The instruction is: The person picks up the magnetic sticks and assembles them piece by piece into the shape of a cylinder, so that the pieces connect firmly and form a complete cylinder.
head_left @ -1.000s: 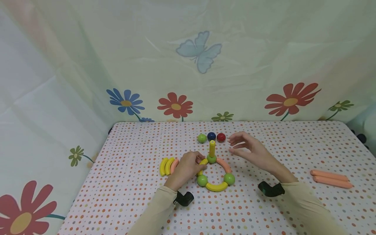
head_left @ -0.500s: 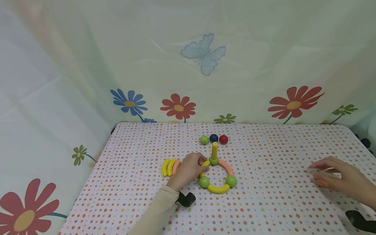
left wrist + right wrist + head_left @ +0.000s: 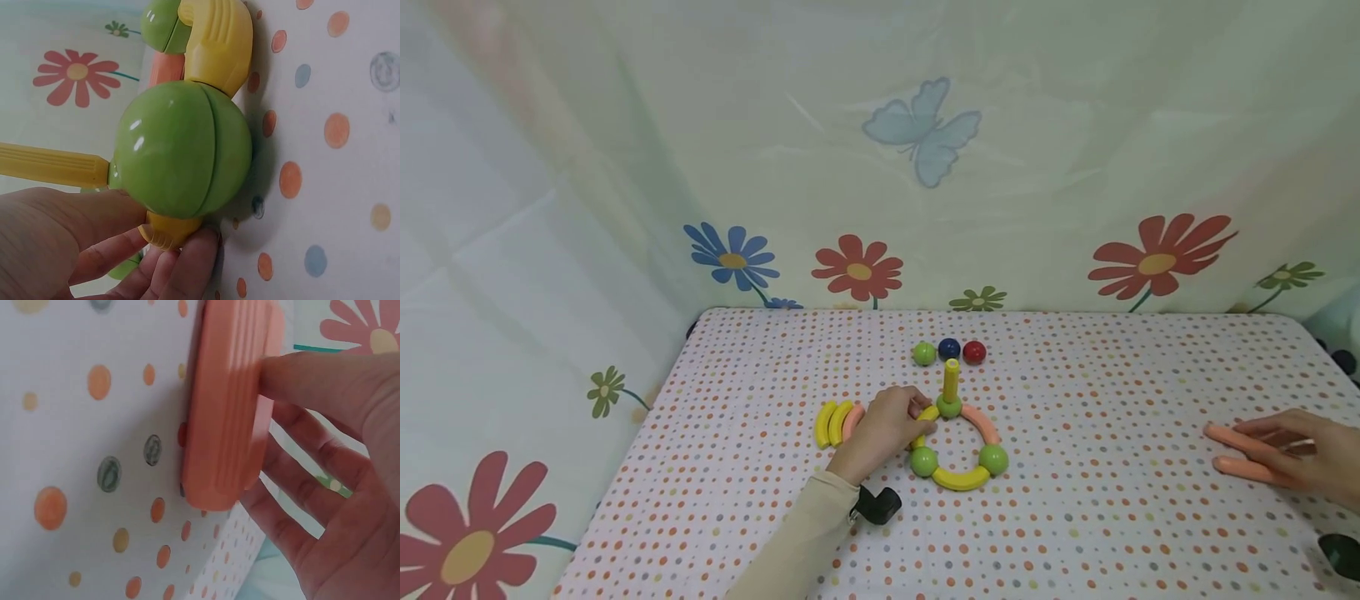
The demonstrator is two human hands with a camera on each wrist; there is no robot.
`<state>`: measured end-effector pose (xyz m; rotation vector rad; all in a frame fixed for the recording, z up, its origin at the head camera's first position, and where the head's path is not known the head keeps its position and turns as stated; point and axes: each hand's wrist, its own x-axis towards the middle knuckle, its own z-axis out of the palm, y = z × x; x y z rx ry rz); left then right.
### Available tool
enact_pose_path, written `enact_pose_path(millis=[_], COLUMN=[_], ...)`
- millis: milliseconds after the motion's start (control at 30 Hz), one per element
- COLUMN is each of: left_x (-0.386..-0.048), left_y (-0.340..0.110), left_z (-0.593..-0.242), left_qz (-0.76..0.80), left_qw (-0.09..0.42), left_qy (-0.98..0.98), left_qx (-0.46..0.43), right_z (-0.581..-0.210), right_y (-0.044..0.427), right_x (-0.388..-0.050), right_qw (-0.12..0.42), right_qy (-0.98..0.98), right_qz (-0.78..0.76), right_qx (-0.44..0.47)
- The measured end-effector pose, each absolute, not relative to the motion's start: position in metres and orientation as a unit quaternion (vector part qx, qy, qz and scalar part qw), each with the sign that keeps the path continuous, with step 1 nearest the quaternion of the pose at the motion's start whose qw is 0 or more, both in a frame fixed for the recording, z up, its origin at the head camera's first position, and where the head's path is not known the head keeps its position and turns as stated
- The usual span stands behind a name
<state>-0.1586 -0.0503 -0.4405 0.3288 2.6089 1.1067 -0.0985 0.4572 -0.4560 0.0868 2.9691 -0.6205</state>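
Observation:
My left hand (image 3: 883,421) pinches the curved yellow stick (image 3: 169,230) on the left side of a ring lying on the table. Three green balls (image 3: 993,459) join that ring, along with another curved yellow stick (image 3: 961,480) and a curved salmon stick (image 3: 981,423). From the rear ball rises a straight yellow stick (image 3: 951,382). Far to the right, my right hand (image 3: 1318,458) is at two straight salmon sticks, its thumb and fingers around the farther one. The nearer salmon stick (image 3: 1243,469) lies beside it, partly covered by the hand.
Behind the ring stand a green ball (image 3: 924,353), a blue ball (image 3: 949,349) and a red ball (image 3: 974,352) in a row. Spare curved yellow sticks (image 3: 825,425) and a salmon one (image 3: 852,422) lie left of the left hand. A dotted cloth (image 3: 1097,533) covers the table.
My right hand has moved from beside the ring to the salmon sticks at far right and taken hold of one; their left ends now spread apart. The left hand keeps its grip.

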Motion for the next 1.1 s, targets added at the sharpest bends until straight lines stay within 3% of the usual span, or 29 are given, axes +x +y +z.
enact_pose_path(millis=[267, 400, 600, 833, 1100], left_x=[-0.159, -0.159, -0.158, -0.159, -0.159], left_y=[-0.051, -0.050, -0.048, -0.048, -0.048], left_z=[-0.439, -0.438, -0.438, -0.439, -0.439], left_qz=[0.381, 0.383, 0.379, 0.377, 0.383], left_qw=[0.150, 0.157, 0.152, 0.154, 0.151], left_qy=[0.907, 0.905, 0.907, 0.907, 0.905], left_qx=[0.102, 0.099, 0.107, 0.108, 0.109], right_z=[-0.452, -0.441, -0.434, -0.425, -0.429], right_y=[0.433, 0.393, 0.318, 0.245, 0.213], right_x=[-0.106, -0.102, -0.098, -0.098, -0.101], right_qw=[-0.026, -0.046, -0.102, -0.046, -0.017], right_qy=[0.987, 0.980, 0.941, 0.861, 0.766], right_qz=[-0.156, -0.186, -0.270, -0.453, -0.586], right_qx=[-0.039, -0.061, -0.177, -0.225, -0.264])
